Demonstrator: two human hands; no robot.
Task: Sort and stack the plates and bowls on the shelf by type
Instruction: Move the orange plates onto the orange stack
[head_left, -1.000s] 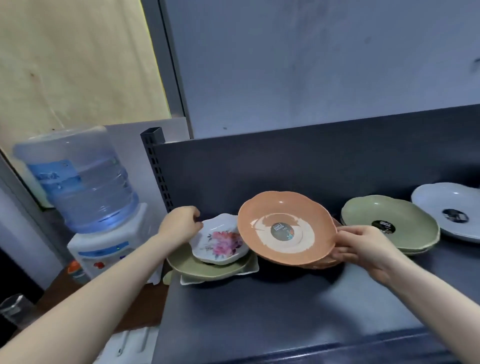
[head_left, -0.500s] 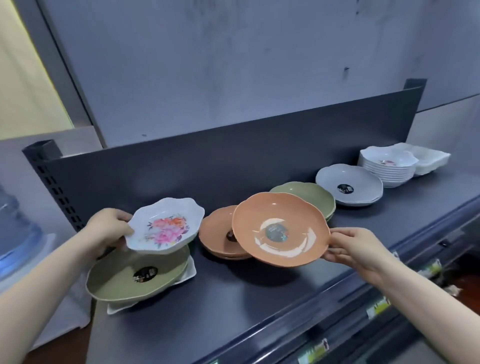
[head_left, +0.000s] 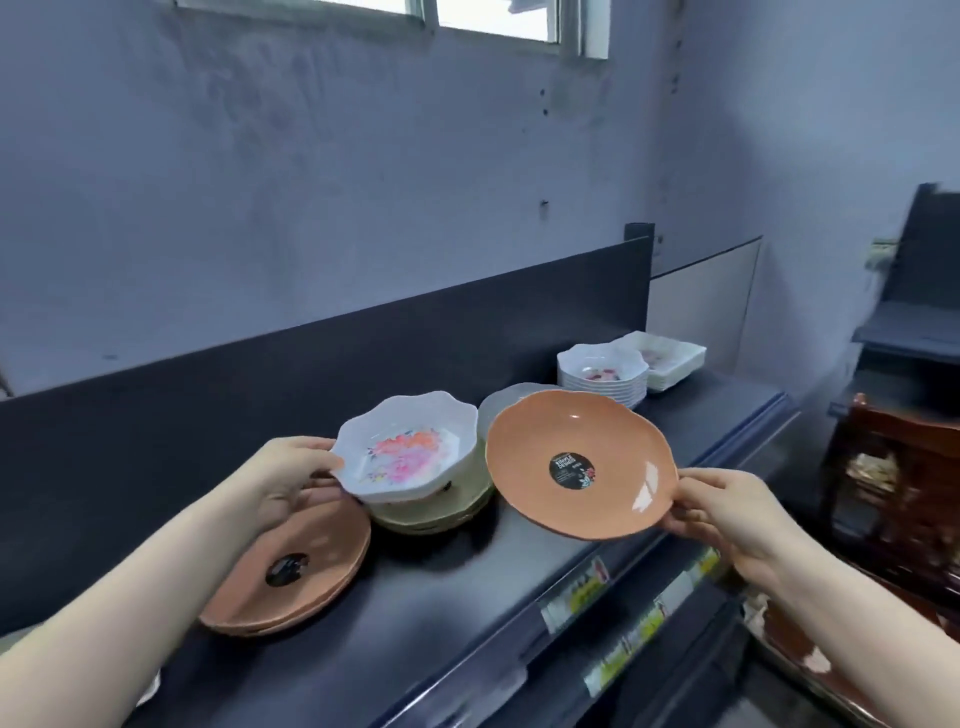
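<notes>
Dark shelf (head_left: 467, 597) against blue-grey wall (head_left: 363, 182); left hand (head_left: 291, 480) grips floral white bowl (head_left: 410, 449), right hand (head_left: 727, 512) pinches glossy orange plate (head_left: 579, 462).

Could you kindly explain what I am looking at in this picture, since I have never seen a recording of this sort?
There is no machine here: a person wears a wide-angle camera on the head, so the single picture looks forward and down at their own two bare hands. They stand at a dark metal shelf against a grey wall. The left hand has its grip on the rim of a white scalloped bowl with a pink flower print, held above a pile of pale green plates. The right hand holds a round orange plate with a black sticker by its edge, off the shelf. Below the left forearm lies a stack of matching orange plates. Farther back stand a stack of white flowered bowls and some white square dishes.
</notes>
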